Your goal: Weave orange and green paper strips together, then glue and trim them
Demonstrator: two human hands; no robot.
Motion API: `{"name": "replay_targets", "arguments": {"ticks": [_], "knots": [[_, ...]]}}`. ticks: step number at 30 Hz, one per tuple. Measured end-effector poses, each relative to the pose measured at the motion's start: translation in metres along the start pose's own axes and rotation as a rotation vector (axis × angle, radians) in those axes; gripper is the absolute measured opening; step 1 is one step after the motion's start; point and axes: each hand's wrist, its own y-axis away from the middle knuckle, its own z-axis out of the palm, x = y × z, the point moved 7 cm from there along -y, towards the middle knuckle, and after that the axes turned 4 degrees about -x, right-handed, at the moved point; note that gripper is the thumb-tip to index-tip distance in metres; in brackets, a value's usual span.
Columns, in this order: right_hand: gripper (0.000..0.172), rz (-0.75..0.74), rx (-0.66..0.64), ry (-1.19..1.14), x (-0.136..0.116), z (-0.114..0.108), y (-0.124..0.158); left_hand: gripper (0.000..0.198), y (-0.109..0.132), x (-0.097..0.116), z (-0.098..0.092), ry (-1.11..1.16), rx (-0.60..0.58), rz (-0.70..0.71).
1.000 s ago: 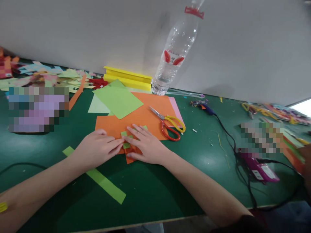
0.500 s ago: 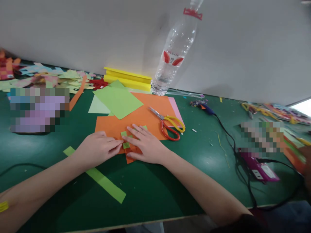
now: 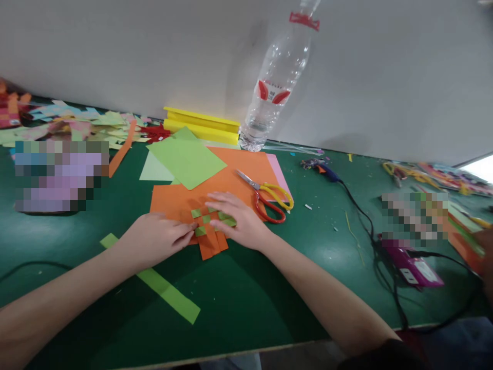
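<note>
A small woven piece [image 3: 210,237] of orange and light-green paper strips lies on the green table [image 3: 246,303], at the near edge of a large orange sheet [image 3: 234,177]. My left hand [image 3: 156,240] rests at the weave's left edge, fingers drawn together and pinching it there. My right hand [image 3: 241,222] lies flat, fingers stretched out, over the weave's right side and the green strip ends. The middle of the weave shows between the two hands.
Red-and-yellow scissors [image 3: 271,198] lie just right of my right hand. Behind are a green sheet [image 3: 187,159], yellow folded paper [image 3: 202,126] and a clear bottle [image 3: 277,87]. A loose green strip [image 3: 169,295] lies near left. A glue gun [image 3: 327,172], cable and purple power strip [image 3: 412,267] are at right.
My right hand has slid to the right, uncovering more of the weave. My left hand has curled its fingers at the weave's left edge.
</note>
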Motion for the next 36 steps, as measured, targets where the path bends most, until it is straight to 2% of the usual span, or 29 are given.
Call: {"name": "replay_targets", "arguments": {"ticks": [3, 6, 9, 14, 20, 32, 36], "knots": [[0.028, 0.061, 0.179, -0.061, 0.016, -0.015, 0.000, 0.033, 0.000, 0.002, -0.001, -0.033, 0.017, 0.022], [0.022, 0.049, 0.217, -0.011, 0.024, -0.016, 0.001, 0.033, 0.000, 0.002, -0.001, 0.002, 0.029, 0.027], [0.022, -0.023, 0.162, 0.103, 0.022, -0.011, 0.001, 0.032, 0.000, 0.000, -0.001, 0.027, 0.039, 0.012], [0.026, -0.220, -0.024, 0.244, 0.012, -0.009, 0.004, 0.032, 0.001, 0.000, -0.001, 0.009, 0.059, 0.008], [0.037, -0.169, -0.095, 0.161, 0.025, -0.019, 0.004, 0.036, -0.001, -0.001, -0.003, 0.021, 0.067, 0.004], [0.025, -0.080, -0.169, 0.065, 0.034, -0.014, 0.003, 0.033, 0.000, -0.003, 0.002, 0.010, 0.029, -0.041], [0.023, -0.083, -0.171, 0.045, 0.034, -0.014, 0.003, 0.042, 0.000, -0.003, 0.003, -0.028, 0.001, -0.083]]}}
